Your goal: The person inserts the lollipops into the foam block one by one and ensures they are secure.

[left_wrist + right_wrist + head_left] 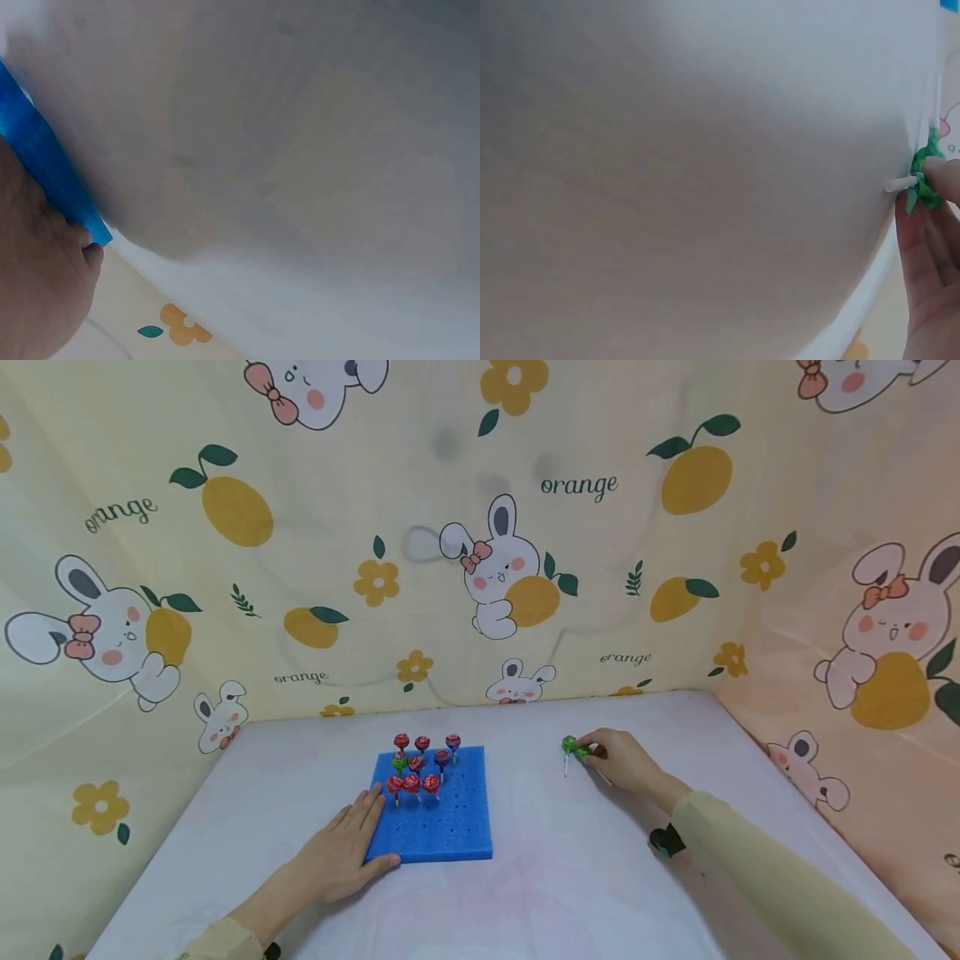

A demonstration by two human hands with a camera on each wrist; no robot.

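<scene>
A blue foam board with rows of holes lies on the white table. Several red-wrapped lollipops and one green one stand in its far left holes. My left hand rests flat on the board's near left corner, fingers straight; the board's edge shows beside that hand in the left wrist view. My right hand pinches a green-wrapped lollipop lying on the table right of the board. The right wrist view shows the green wrapper and white stick at my fingertips.
Yellow cloth walls printed with rabbits and oranges close in the table at the back and both sides. The table's far right corner lies just behind my right hand.
</scene>
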